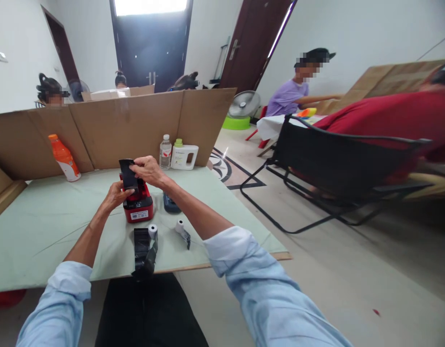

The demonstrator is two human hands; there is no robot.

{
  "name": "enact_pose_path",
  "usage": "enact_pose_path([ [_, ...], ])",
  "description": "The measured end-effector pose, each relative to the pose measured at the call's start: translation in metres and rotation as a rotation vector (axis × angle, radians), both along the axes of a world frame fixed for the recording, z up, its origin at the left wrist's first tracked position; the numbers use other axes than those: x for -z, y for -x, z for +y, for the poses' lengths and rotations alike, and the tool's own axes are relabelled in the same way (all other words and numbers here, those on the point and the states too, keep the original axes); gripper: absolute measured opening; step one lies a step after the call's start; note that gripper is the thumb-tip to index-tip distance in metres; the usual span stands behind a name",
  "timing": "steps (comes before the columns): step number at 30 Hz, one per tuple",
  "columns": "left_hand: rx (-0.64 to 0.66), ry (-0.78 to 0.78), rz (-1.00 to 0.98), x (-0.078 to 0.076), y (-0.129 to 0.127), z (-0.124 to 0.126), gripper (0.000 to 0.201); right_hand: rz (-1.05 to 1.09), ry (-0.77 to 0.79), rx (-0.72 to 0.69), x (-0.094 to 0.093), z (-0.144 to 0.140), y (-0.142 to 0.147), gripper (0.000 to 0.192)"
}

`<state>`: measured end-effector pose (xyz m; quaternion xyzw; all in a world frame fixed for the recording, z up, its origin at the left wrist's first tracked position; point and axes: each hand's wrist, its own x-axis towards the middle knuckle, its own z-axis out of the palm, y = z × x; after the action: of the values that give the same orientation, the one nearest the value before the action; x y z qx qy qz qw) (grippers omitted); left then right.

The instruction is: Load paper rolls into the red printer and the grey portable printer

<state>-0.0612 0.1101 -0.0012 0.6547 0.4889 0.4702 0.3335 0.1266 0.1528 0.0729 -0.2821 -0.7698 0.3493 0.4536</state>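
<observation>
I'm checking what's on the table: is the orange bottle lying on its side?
No, the orange bottle stands on its base, leaning slightly, on the green table against the cardboard partition.

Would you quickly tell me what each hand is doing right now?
Left hand: closed on the red device.
Right hand: pinching the black strip above it.

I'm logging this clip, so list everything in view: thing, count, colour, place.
red box: 1, red and black, table middle, under both hands
black strip: 1, black, pinched above the red box
paper rolls: 2, white, near table edge
black film: 1, near edge
dark device: 1, right of red box
orange bottle: 1, far left
water bottle: 1, clear
white jug: 1, green cap
cardboard screen: brown, behind table
table: pale green
black chair: 1, right
fan: 1, white
left hand: grip on strip's lower end
right hand: grip on strip's top
</observation>
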Motion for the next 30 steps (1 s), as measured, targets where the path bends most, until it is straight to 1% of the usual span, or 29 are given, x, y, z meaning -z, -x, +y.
enact_pose_path([
  [3,0.066,0.014,-0.092,-0.008,-0.004,-0.011,0.054,0.082,0.003,-0.067,-0.009,-0.010,-0.004,0.030],
  [7,0.062,-0.005,-0.012,-0.019,0.001,-0.027,0.047,0.121,0.000,-0.071,-0.012,-0.031,-0.021,0.029],
  [10,0.047,-0.034,0.105,-0.029,0.001,-0.036,0.040,0.131,-0.001,-0.049,-0.008,-0.057,-0.049,0.021],
  [13,0.088,-0.082,0.256,-0.040,-0.013,-0.043,0.027,0.093,0.009,0.042,0.004,-0.096,-0.086,0.017],
  [15,0.150,-0.149,0.364,-0.045,-0.032,-0.047,0.021,0.067,0.027,0.143,0.018,-0.125,-0.110,0.015],
  [17,0.233,-0.204,0.478,-0.044,-0.055,-0.050,0.024,0.045,0.035,0.193,0.039,-0.153,-0.132,0.013],
  [20,0.358,-0.231,0.652,-0.036,-0.088,-0.051,0.026,-0.012,0.074,0.267,0.076,-0.187,-0.153,0.014],
  [22,0.406,-0.227,0.752,-0.029,-0.103,-0.052,0.024,-0.056,0.091,0.312,0.101,-0.203,-0.160,0.015],
  [24,0.421,-0.222,0.819,-0.023,-0.111,-0.054,0.023,-0.088,0.093,0.355,0.124,-0.216,-0.163,0.017],
  [26,0.422,-0.215,0.861,-0.020,-0.114,-0.056,0.025,-0.096,0.078,0.362,0.143,-0.224,-0.162,0.018],
  [28,0.422,-0.198,0.885,-0.018,-0.113,-0.059,0.028,-0.095,0.045,0.353,0.157,-0.230,-0.161,0.020],
  [30,0.426,-0.175,0.896,-0.016,-0.112,-0.060,0.031,-0.106,0.012,0.353,0.165,-0.232,-0.159,0.021],
])
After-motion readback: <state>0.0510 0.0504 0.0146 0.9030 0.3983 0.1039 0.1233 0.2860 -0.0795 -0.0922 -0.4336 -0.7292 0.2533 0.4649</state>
